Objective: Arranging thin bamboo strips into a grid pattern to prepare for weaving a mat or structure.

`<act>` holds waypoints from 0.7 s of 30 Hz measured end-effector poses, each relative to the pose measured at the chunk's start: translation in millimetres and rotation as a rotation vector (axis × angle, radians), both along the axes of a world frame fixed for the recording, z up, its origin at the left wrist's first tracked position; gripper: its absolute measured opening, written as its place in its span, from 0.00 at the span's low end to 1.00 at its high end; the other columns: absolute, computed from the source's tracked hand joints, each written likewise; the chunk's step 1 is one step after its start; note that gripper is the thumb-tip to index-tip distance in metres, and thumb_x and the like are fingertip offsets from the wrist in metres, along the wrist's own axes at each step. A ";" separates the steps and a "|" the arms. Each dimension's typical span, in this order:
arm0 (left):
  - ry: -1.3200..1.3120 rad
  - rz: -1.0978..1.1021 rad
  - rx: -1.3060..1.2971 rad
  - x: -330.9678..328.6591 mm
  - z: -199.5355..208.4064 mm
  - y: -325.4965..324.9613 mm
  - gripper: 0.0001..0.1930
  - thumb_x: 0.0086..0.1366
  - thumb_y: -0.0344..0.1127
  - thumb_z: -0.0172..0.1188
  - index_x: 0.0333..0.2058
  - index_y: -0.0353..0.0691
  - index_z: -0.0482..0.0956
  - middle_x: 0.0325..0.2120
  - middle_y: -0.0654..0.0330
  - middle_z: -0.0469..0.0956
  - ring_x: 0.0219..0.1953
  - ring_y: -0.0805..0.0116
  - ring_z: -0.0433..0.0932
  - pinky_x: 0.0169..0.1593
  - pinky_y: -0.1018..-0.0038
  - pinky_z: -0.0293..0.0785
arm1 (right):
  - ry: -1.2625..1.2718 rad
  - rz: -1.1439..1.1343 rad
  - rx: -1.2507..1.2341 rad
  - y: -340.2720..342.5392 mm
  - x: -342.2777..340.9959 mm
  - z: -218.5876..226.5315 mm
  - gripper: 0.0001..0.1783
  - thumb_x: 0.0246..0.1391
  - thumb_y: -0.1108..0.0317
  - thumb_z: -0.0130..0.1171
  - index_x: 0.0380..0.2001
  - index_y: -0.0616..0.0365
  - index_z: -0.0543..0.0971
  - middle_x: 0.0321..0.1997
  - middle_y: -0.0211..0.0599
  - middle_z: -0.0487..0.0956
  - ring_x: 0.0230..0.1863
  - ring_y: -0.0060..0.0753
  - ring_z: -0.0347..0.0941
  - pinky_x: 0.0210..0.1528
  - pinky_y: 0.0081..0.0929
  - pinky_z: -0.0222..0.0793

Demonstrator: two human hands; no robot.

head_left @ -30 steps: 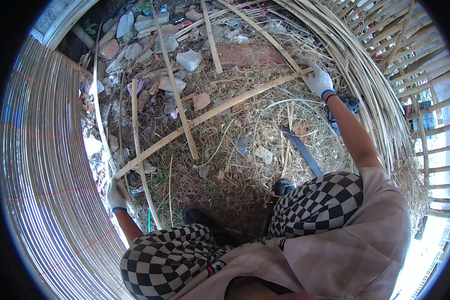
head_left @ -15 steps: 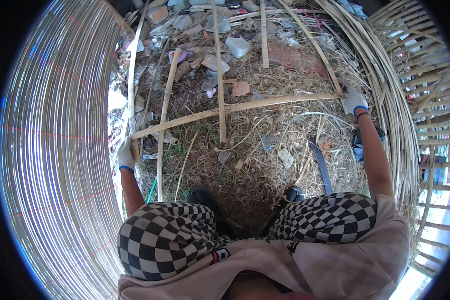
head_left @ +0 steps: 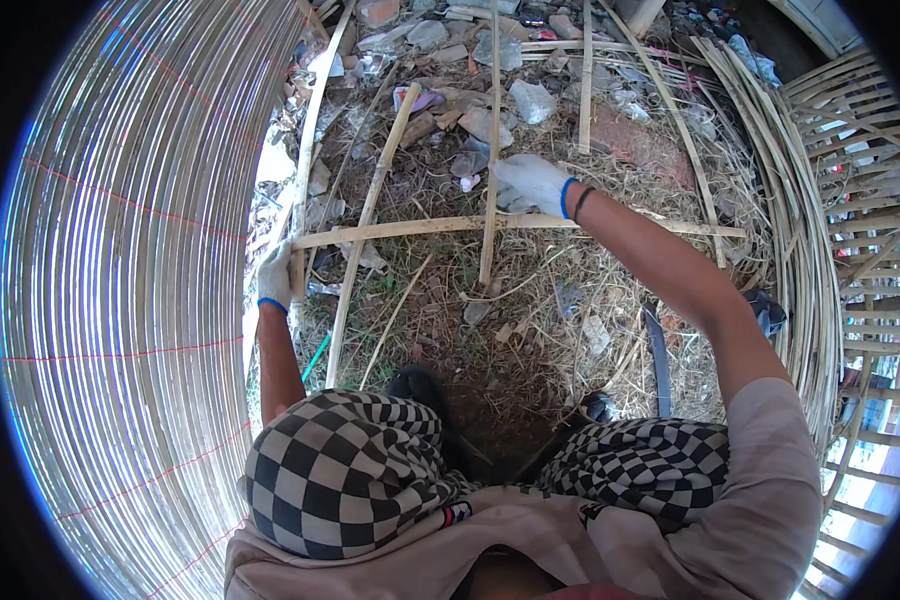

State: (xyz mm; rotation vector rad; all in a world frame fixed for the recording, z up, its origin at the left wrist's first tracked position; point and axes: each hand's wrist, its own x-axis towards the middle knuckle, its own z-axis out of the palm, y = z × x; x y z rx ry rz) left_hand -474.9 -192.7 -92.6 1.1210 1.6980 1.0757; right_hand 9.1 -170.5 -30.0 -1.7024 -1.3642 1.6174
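A long bamboo strip lies crosswise over several lengthwise strips on the ground ahead of me. My left hand, in a white glove with a blue cuff, is closed at its left end, where it meets a lengthwise strip. My right hand, gloved the same way, reaches across to the middle lengthwise strip. Its fingers are closed on that strip just beyond the crossing, though the glove partly hides the grip. To the left, a shorter lengthwise strip passes under or over the crosswise one; I cannot tell which.
A screen of thin slats tied with red string stands at the left. Bundled long strips and a slatted bamboo frame line the right. A dark flat blade lies near my right foot. Rubble and broken pieces cover the far ground.
My right hand has let go of the crosswise strip's right end and moved left to the middle lengthwise strip. My left hand stays at the left end. The view has shifted slightly.
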 end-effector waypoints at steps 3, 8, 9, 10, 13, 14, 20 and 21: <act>0.025 -0.005 -0.041 0.5 -1.9 7.4 0.18 0.74 0.43 0.57 0.50 0.33 0.83 0.35 0.63 0.82 0.35 0.78 0.76 0.39 0.76 0.72 | 0.313 -0.159 -0.079 13.9 3.7 -27.7 0.24 0.65 0.54 0.58 0.49 0.68 0.77 0.43 0.41 0.81 0.39 0.36 0.80 0.42 0.39 0.79; 0.311 -0.105 0.061 -24.8 -11.0 -1.6 0.21 0.75 0.45 0.55 0.56 0.36 0.81 0.44 0.55 0.83 0.44 0.71 0.78 0.48 0.71 0.74 | 0.003 -0.121 0.034 11.0 -16.8 -21.3 0.21 0.65 0.55 0.58 0.50 0.61 0.79 0.40 0.38 0.81 0.38 0.32 0.78 0.41 0.37 0.79; 0.311 -0.103 0.052 -25.1 -11.6 -2.6 0.21 0.75 0.45 0.55 0.56 0.36 0.81 0.44 0.55 0.83 0.44 0.71 0.78 0.48 0.71 0.74 | 0.003 -0.118 0.025 9.1 -17.4 -21.5 0.21 0.65 0.55 0.58 0.50 0.61 0.79 0.40 0.38 0.81 0.38 0.32 0.78 0.41 0.37 0.79; 0.344 -0.108 0.051 -26.4 -11.4 -3.5 0.21 0.74 0.45 0.55 0.56 0.36 0.81 0.45 0.55 0.83 0.44 0.71 0.78 0.48 0.71 0.74 | -0.041 -0.097 0.050 7.3 -18.6 -21.6 0.20 0.65 0.55 0.58 0.49 0.60 0.80 0.40 0.38 0.81 0.38 0.32 0.79 0.41 0.37 0.79; 0.389 -0.121 0.048 -24.5 -12.7 0.9 0.22 0.74 0.46 0.55 0.57 0.36 0.80 0.47 0.56 0.83 0.47 0.71 0.78 0.49 0.72 0.73 | -0.057 -0.067 0.099 8.0 -12.6 -38.2 0.21 0.65 0.52 0.57 0.49 0.58 0.81 0.40 0.37 0.81 0.41 0.32 0.80 0.46 0.35 0.78; 0.325 -0.124 0.070 -24.6 -15.1 0.0 0.22 0.74 0.46 0.55 0.57 0.36 0.80 0.46 0.56 0.83 0.47 0.72 0.78 0.49 0.72 0.73 | -0.097 -0.067 0.098 9.2 -12.7 -44.5 0.24 0.65 0.49 0.56 0.49 0.59 0.81 0.40 0.39 0.82 0.43 0.36 0.80 0.48 0.36 0.76; 0.273 -0.121 0.106 -15.7 -20.2 5.1 0.22 0.73 0.46 0.57 0.56 0.36 0.80 0.42 0.59 0.83 0.40 0.74 0.77 0.44 0.72 0.73 | -0.312 -0.040 0.225 17.7 1.2 -80.8 0.35 0.65 0.37 0.47 0.50 0.59 0.82 0.43 0.48 0.84 0.49 0.50 0.81 0.56 0.39 0.72; 0.292 -0.112 0.066 -20.5 -19.7 2.0 0.21 0.74 0.44 0.56 0.56 0.36 0.80 0.43 0.57 0.83 0.40 0.71 0.78 0.45 0.71 0.74 | -0.309 -0.023 0.230 16.7 -3.7 -79.7 0.36 0.65 0.35 0.46 0.49 0.59 0.82 0.44 0.50 0.85 0.50 0.53 0.80 0.57 0.41 0.71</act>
